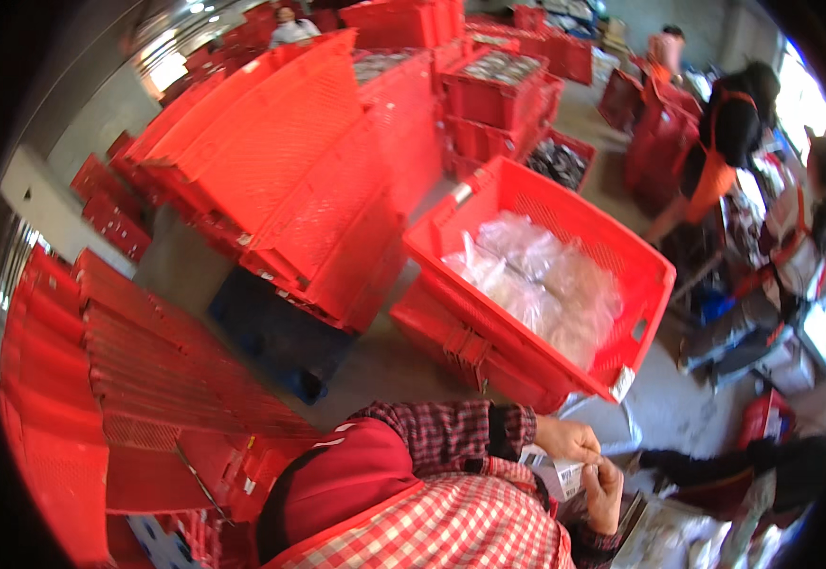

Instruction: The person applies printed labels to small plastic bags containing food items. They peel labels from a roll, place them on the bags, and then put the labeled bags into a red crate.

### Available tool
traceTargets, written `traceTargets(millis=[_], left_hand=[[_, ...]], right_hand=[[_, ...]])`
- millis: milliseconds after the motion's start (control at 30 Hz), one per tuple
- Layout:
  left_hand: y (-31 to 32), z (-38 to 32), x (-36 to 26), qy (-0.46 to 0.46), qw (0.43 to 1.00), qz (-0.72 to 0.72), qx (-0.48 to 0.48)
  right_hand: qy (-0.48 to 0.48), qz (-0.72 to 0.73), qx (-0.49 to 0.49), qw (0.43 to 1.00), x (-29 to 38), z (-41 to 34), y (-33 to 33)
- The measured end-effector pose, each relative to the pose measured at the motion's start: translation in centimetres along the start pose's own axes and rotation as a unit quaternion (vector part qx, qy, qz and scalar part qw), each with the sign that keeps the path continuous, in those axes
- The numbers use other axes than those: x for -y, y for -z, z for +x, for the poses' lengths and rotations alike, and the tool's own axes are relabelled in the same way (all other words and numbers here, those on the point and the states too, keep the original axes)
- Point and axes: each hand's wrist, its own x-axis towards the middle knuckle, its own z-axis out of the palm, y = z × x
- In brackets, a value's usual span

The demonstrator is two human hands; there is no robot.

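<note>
My left hand (568,438) comes across from the left in a dark plaid sleeve with a black band. It pinches a white printed label sheet (562,478) that bears codes and small writing. Right below it, my right hand (603,492) meets the left fingertips and grips the sheet's other edge between thumb and fingers. Both hands are close in front of my red-and-white checked apron (441,530). Just beyond them stands a large red plastic crate (441,249), partly filled with clear plastic bags (541,277) whose contents I cannot make out.
Stacked red crates (299,163) rise ahead on a blue pallet (270,334), with more crates (171,363) at the left. Further crates (491,99) hold packed goods. Several people work at the right, one in an orange apron (710,178). Plastic-covered goods (669,533) lie at lower right.
</note>
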Motion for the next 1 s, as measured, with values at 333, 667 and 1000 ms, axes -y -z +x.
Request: traceTargets(millis=[333, 667, 1000], left_hand=[[-0.3, 0.5, 2.3, 0.026, 0.994, -0.092, -0.049], [-0.5, 1.6, 1.3, 0.059, 0.988, -0.136, -0.034], [1.5, 1.4, 0.2, 0.082, 0.932, -0.346, -0.068]], right_hand=[[-0.005, 0.147, 0.013, 0.989, -1.2, 1.2, -0.1], [0.002, 0.131, -0.042, 0.991, -0.4, 1.0, -0.2], [0.017, 0.128, -0.025, 0.991, 0.7, 3.0, 1.1]])
